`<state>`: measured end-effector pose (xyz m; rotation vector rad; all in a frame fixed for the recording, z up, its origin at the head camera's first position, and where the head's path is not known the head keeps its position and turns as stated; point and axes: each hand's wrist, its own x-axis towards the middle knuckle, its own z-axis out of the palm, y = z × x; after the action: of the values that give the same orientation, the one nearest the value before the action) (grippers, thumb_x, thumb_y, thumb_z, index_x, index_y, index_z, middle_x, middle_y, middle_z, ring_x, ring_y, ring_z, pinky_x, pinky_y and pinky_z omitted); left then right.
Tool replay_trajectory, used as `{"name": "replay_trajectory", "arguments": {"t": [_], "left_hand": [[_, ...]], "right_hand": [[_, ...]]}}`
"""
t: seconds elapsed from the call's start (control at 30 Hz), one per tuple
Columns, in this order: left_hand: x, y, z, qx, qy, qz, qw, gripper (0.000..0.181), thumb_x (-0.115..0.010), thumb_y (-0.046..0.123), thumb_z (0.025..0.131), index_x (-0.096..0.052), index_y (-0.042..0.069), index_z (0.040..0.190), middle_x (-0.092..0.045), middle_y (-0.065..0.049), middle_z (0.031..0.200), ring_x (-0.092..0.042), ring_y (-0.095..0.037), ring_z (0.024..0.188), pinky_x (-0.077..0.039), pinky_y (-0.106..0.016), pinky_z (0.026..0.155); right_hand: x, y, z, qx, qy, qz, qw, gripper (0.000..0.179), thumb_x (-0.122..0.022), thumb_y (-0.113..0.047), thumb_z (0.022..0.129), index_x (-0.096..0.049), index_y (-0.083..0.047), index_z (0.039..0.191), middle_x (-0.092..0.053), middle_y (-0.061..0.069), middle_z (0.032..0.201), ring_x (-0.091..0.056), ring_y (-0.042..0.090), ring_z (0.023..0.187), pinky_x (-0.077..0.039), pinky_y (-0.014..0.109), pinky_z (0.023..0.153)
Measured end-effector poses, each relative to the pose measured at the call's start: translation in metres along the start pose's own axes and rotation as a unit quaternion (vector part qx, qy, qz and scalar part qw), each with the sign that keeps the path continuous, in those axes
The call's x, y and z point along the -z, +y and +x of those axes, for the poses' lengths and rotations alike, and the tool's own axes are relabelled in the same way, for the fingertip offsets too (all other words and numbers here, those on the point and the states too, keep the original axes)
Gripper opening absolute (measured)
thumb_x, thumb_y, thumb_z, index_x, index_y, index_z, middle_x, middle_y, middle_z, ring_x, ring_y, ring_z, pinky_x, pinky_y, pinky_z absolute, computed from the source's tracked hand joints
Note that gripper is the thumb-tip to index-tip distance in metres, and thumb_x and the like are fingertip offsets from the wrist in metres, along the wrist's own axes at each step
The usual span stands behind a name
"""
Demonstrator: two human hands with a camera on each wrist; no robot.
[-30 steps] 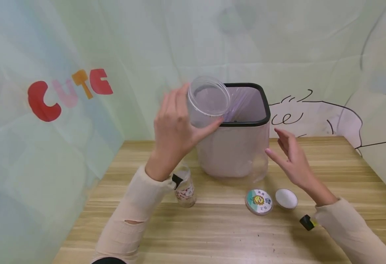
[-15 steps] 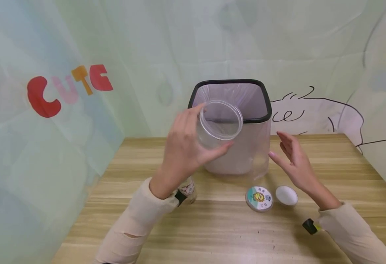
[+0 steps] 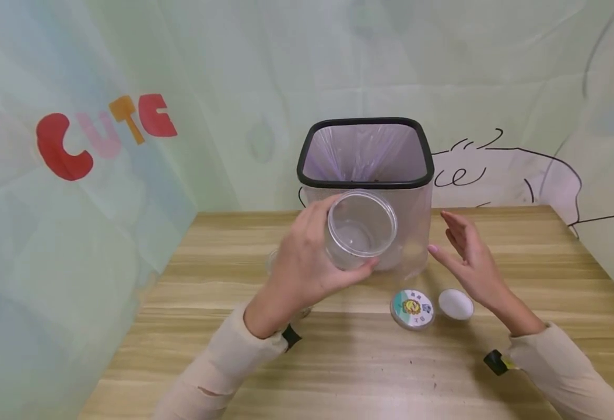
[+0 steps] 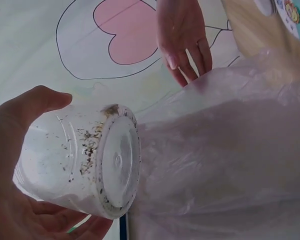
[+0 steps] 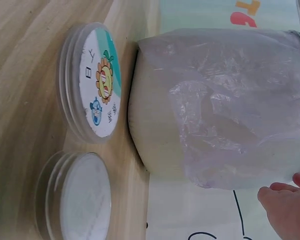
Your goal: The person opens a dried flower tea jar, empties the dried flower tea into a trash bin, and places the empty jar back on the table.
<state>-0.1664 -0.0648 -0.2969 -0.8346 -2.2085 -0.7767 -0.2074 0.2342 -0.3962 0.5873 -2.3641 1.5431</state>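
My left hand (image 3: 304, 256) grips a clear round plastic jar (image 3: 363, 227), thumb and fingers curled about its side. The jar is tilted, its open mouth facing the head camera, in front of the bin. In the left wrist view, brown crumbs (image 4: 92, 145) cling to the jar's wall around its base. A trash bin (image 3: 414, 224) with a black rim and a clear liner bag stands behind the jar. My right hand (image 3: 469, 259) hovers at the bin's right side, fingers extended and holding nothing.
A printed round lid (image 3: 413, 309) and a white round lid (image 3: 456, 304) lie on the wooden table (image 3: 348, 361) before the bin. A clear cup (image 3: 272, 260) is mostly hidden behind my left hand. Small dark specks dot the tabletop.
The jar in my left hand has come down from over the bin's left rim to in front of the bin, moving toward me and slightly right. My right hand has barely moved.
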Motion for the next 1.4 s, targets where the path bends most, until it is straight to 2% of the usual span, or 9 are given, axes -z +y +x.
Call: {"name": "replay_trajectory", "arguments": {"t": [0.23,0.37,0.53,0.8,1.03,1.4], "left_hand": [[-0.016,-0.004,-0.017,0.019,-0.032,-0.032,0.9988,0.087,-0.089,0.040,0.063,-0.052,0.000,0.131,-0.061,-0.008,0.116,-0.058,-0.022,0.105,-0.050,-0.034,0.089],[-0.029,-0.007,-0.032,0.048,-0.058,-0.044,0.9961,0.087,-0.090,0.040,0.063,-0.051,0.001,0.130,-0.062,-0.008,0.115,-0.059,-0.022,0.103,-0.052,-0.035,0.087],[-0.046,-0.014,-0.052,0.096,-0.095,-0.065,0.9887,0.088,-0.091,0.037,0.062,-0.051,0.001,0.132,-0.062,-0.010,0.117,-0.061,-0.025,0.105,-0.054,-0.036,0.086],[-0.071,-0.026,-0.079,0.149,-0.138,-0.069,0.9768,0.091,-0.091,0.037,0.062,-0.048,0.000,0.134,-0.061,-0.014,0.121,-0.062,-0.028,0.107,-0.054,-0.040,0.088],[-0.082,-0.036,-0.090,0.172,-0.145,-0.067,0.9721,0.088,-0.091,0.037,0.062,-0.049,0.001,0.132,-0.062,-0.012,0.119,-0.064,-0.027,0.106,-0.054,-0.038,0.088],[-0.092,-0.044,-0.100,0.222,-0.162,-0.079,0.9582,0.091,-0.093,0.035,0.062,-0.047,0.002,0.133,-0.062,-0.015,0.121,-0.062,-0.029,0.110,-0.053,-0.041,0.091]], "right_hand": [[0.001,0.003,-0.003,-0.007,-0.004,0.003,1.0000,0.071,-0.064,-0.011,0.098,-0.021,0.004,0.153,-0.026,0.024,0.158,-0.026,0.041,0.144,-0.027,0.010,0.107],[0.002,0.006,-0.009,-0.012,-0.007,0.005,0.9999,0.069,-0.064,-0.011,0.098,-0.023,0.005,0.151,-0.029,0.025,0.156,-0.029,0.042,0.143,-0.029,0.010,0.105],[0.002,0.012,-0.013,-0.005,-0.007,0.009,0.9999,0.065,-0.064,-0.007,0.097,-0.027,0.005,0.149,-0.032,0.025,0.155,-0.031,0.044,0.141,-0.032,0.011,0.105],[0.003,0.017,-0.017,-0.004,-0.019,-0.005,0.9998,0.060,-0.065,-0.006,0.097,-0.034,0.004,0.148,-0.037,0.025,0.152,-0.035,0.046,0.137,-0.034,0.011,0.103],[0.004,0.019,-0.020,-0.007,-0.026,-0.010,0.9996,0.059,-0.065,-0.007,0.096,-0.036,0.002,0.147,-0.038,0.024,0.152,-0.037,0.046,0.137,-0.034,0.010,0.102],[0.002,0.026,-0.026,-0.018,-0.032,0.004,0.9993,0.056,-0.065,-0.006,0.096,-0.038,0.005,0.144,-0.039,0.025,0.150,-0.037,0.048,0.135,-0.034,0.010,0.102]]}}
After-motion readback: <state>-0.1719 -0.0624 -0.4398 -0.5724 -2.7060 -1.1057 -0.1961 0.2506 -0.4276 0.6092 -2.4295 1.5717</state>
